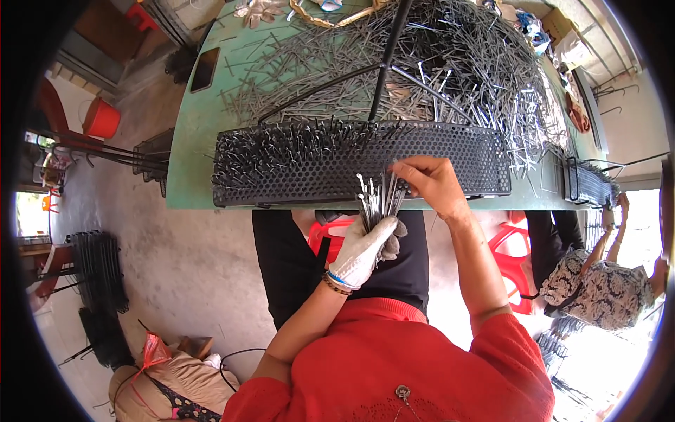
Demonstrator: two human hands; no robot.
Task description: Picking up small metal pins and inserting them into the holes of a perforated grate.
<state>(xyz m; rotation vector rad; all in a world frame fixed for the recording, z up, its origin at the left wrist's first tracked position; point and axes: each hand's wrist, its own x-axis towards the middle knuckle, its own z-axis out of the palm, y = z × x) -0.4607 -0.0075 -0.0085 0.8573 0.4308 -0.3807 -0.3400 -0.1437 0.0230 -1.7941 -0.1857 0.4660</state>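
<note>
My left hand (364,253), in a white work glove, is closed around an upright bunch of thin metal rods (378,197) with small bent or flattened ends. My bare right hand (434,184) is at the top of that bunch, thumb and forefinger pinched on what looks like a single rod. Just beyond both hands lies a long black perforated metal rack (337,169). Rods stand closely packed in its holes on the left side, while many holes toward the right show bare. Black bars rise from the rack's far side.
A large heap of loose rods (464,63) covers the far part of the green table (193,155). A phone (204,69) lies at the table's left. To the right, another person (598,285) works by a similar rack (589,184). A red bucket (102,117) stands far left.
</note>
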